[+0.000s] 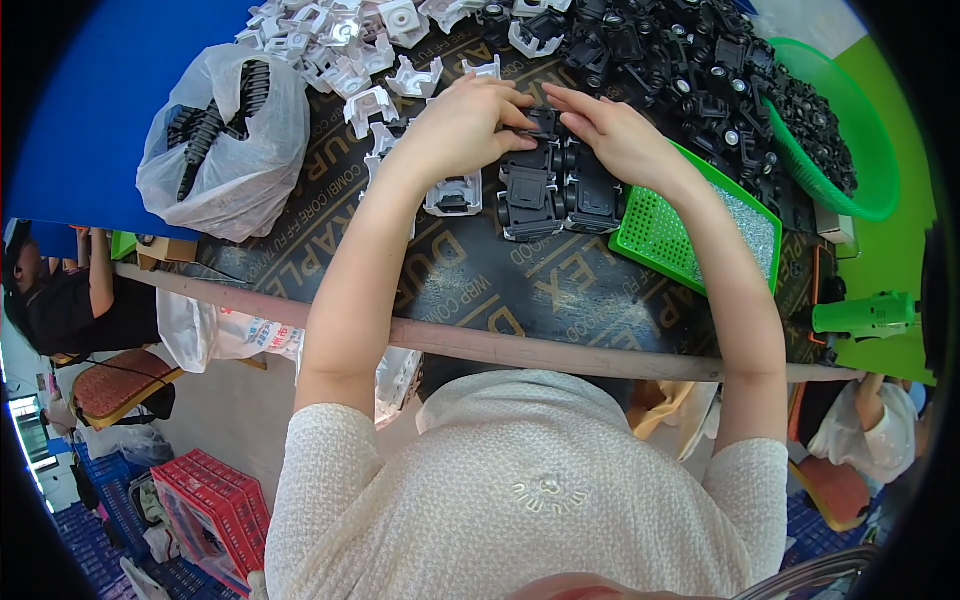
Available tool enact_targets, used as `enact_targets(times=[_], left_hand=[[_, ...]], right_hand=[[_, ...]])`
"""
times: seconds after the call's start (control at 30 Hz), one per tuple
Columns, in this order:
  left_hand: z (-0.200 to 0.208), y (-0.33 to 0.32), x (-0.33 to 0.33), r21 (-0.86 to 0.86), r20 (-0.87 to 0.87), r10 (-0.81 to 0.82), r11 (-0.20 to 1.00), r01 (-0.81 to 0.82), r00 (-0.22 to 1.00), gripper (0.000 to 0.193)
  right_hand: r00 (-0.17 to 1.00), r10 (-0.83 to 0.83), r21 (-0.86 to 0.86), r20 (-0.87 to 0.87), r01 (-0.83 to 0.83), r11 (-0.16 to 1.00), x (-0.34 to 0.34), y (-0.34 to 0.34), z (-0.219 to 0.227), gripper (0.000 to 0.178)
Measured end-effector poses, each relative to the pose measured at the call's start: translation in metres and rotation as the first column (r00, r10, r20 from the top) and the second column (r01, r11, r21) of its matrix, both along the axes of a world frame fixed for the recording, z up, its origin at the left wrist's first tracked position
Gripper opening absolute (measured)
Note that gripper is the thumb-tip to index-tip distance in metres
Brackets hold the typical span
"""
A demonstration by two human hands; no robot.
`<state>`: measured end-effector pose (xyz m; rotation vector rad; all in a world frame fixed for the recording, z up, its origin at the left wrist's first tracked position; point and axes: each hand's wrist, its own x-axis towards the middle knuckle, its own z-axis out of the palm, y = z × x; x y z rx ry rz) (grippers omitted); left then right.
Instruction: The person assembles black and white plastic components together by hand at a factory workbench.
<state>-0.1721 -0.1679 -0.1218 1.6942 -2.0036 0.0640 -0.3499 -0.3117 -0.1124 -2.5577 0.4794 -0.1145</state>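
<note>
The surface (440, 285) is black patterned with gold lettering, the bracket-like parts (348, 78) white, the blocky units (528, 190) black, the tray (650, 230) and basket (818, 175) bright green, the small metal pieces (745, 230) silvery, and the plastic bag (268, 165) milky white.

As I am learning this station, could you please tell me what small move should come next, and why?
Perhaps gently square up the far end of the grouped black parts: the left hand and right hand flank that end, with fingers close to it.

Bag (255, 205) left, tray (648, 228) right — parts (528, 190) between
</note>
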Motion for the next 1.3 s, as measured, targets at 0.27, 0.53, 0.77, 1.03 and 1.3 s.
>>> enact_targets(times=[0.27, 0.53, 0.77, 1.03, 1.3], left_hand=[[0.005, 0.011, -0.003, 0.163, -0.168, 0.127, 0.982, -0.100, 0.978, 0.026], [0.014, 0.014, -0.006, 0.202, -0.151, 0.170, 0.970, -0.138, 0.974, 0.026], [0.020, 0.019, -0.006, 0.208, -0.078, 0.210, 0.960, -0.190, 0.975, 0.026], [0.017, 0.020, -0.002, 0.210, -0.113, 0.205, 0.961, -0.179, 0.972, 0.027], [0.018, 0.018, -0.007, 0.176, -0.082, 0.172, 0.972, -0.156, 0.982, 0.026]], right_hand=[[0.910, 0.194, -0.329, 0.367, -0.068, 0.942, -0.039, 0.037, 0.026, 0.051], [0.957, 0.132, -0.560, 0.257, 0.036, 0.828, -0.054, 0.095, 0.000, 0.057], [0.949, 0.053, -0.502, 0.310, 0.116, 0.857, -0.054, 0.108, -0.008, 0.049], [0.945, 0.016, -0.529, 0.327, 0.169, 0.831, -0.056, 0.109, -0.014, 0.057], [0.927, 0.014, -0.558, 0.374, 0.213, 0.802, -0.056, 0.108, -0.017, 0.057]])
